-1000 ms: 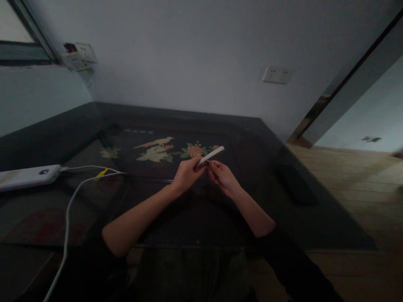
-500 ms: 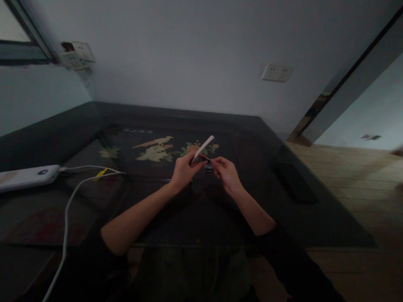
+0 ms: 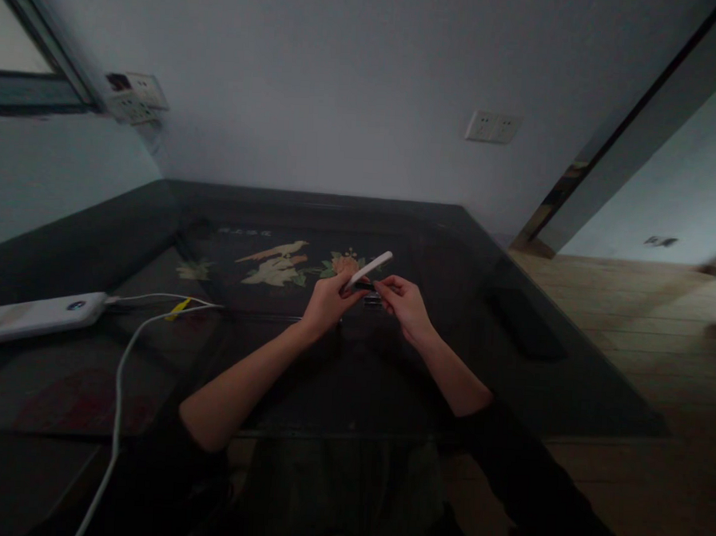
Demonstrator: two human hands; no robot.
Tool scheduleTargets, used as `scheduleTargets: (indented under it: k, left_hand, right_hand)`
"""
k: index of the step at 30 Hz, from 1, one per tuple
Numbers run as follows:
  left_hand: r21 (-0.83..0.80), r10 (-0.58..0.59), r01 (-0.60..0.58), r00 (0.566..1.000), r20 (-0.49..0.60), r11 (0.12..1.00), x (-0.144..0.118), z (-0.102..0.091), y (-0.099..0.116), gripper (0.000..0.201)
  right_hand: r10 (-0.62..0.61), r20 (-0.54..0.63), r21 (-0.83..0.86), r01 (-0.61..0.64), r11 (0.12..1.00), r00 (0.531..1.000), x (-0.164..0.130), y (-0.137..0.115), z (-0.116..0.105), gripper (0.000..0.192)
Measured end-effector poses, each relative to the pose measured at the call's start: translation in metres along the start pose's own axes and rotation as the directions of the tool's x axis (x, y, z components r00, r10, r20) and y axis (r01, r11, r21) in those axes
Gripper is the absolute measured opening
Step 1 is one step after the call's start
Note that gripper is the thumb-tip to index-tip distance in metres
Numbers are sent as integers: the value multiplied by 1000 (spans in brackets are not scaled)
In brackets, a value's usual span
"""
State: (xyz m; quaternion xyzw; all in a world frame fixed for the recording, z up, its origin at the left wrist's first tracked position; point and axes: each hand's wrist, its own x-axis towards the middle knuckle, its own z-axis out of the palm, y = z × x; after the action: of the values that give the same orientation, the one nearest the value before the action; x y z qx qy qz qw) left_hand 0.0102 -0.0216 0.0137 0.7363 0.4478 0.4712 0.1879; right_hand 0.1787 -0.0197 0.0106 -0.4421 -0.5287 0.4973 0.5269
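In the middle of the head view my left hand (image 3: 327,302) is closed around a slim white stick-shaped thing (image 3: 373,268), which slants up to the right. I cannot make out its exact kind. My right hand (image 3: 405,304) faces it with thumb and fingers pinched together. Between the two hands shows a small dark strip (image 3: 365,285), and the right fingertips meet its right end. Just below the fingers lies a small shiny, clear-looking piece (image 3: 372,299), partly covered by my right hand.
The dark glossy table (image 3: 352,388) carries a bird-and-flower picture (image 3: 274,268). On the left lies a white power bank (image 3: 37,317) with a white cable (image 3: 119,383) and yellow tag (image 3: 179,309). A flat black thing (image 3: 526,323) rests at the right. Wall sockets (image 3: 493,128) are behind.
The white stick has tipped lower toward the right. More of the dark strip shows between my hands, while both forearms stay almost where they were.
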Motion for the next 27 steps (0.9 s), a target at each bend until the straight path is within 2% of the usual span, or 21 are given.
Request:
scheduleTargets:
  k: [9,19,27]
  left_hand:
    - [6,15,-15,1000,2,1000,1,-1,-5,16]
    - [-107,-27,24,999,-32,994,0,-1,-1,21]
    - [-150,-77,72,997,-30,986,1,0,0,20]
  right_hand:
    - [5,10,1,-5,1000,1000,-1,-3,0,35]
    - [9,94,137,-22,990,996,-1,-3,0,44]
    - [-36,60,47,33,998,998,-2,-4,0,40]
